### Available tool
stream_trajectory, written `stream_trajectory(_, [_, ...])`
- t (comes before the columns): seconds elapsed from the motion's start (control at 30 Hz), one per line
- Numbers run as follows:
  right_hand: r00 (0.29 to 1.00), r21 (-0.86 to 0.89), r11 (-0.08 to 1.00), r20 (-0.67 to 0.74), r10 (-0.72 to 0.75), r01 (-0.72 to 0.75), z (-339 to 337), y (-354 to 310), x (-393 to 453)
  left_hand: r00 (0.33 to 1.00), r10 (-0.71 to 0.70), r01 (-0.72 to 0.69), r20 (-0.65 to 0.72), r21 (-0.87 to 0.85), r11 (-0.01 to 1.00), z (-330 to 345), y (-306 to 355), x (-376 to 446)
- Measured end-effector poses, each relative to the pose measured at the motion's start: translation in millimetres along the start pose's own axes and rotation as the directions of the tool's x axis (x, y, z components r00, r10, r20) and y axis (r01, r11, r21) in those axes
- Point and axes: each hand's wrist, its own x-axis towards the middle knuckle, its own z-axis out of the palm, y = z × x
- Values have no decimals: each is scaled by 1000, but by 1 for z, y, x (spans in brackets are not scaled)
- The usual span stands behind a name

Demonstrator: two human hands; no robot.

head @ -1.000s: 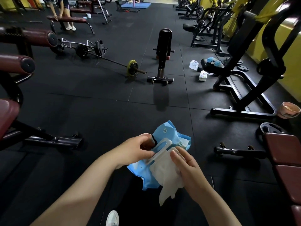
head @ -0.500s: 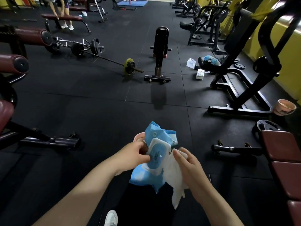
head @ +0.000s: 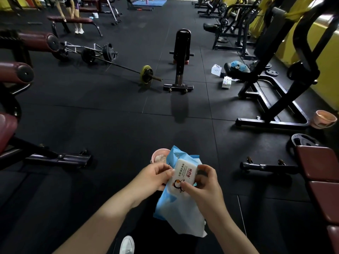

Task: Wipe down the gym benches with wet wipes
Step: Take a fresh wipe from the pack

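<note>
Partly hidden wipe (head: 185, 217) beneath wet-wipe pack (head: 180, 176), both hands, left (head: 154, 177) and right (head: 203, 187), gripping it.

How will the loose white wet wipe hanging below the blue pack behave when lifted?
The white wet wipe is probably floppy: it hangs in creased folds below the blue soft wipes pack. It is likely light, sagging under the right hand. It may cling if damp.

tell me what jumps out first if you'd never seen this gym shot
Front and centre, two bare hands hold a blue wet wipe pack: the left hand grips its side, the right hand pinches the white lid, a pulled wipe hanging below. Beyond, a barbell lies on the black floor at upper left.
</note>
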Motion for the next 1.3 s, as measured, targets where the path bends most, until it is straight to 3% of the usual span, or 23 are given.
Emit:
stream_trajectory(0.17, [1000,24,1000,23,-3,3,-5,4,1,995,44,-35,-87,111,993,1,-7,6])
stream_trajectory(0.43, [997,100,992,16,76,-77,-13,15,4,996,60,-46,-61,207,977,12,-14,13])
stream_trajectory(0.57, [988,81,990,-90,125,-118,-35,19,16,992,93,-65,-84,299,952,34,-19,43])
stream_trajectory(0.67, [951,-38,974,-226,210,-224,-63,26,29,982,78,16,-175,484,875,41,-23,84])
stream_trajectory(0.73, [926,74,958,-246,286,-276,-84,28,33,986,-9,94,-165,522,848,45,-23,96])
stream_trajectory(0.8, [927,170,944,-204,314,-283,-100,30,32,997,-36,63,-62,523,850,53,-24,93])
stream_trajectory(0.9, [956,197,953,-139,258,-229,-114,28,22,984,-57,-25,170,446,895,75,-27,80])
stream_trajectory(1.0, [972,324,926,-64,225,-194,-122,20,13,927,-82,-11,366,245,970,99,-32,66])
stream_trajectory(1.13, [985,466,868,86,148,-171,-135,6,3,824,-22,57,567,-44,997,125,-26,60])
stream_trajectory(1.23, [990,481,865,90,113,-142,-143,0,2,784,-25,154,620,-155,976,133,-17,69])
stream_trajectory(1.3, [989,485,863,41,141,-143,-150,0,5,814,-32,154,580,-162,975,134,-10,77])
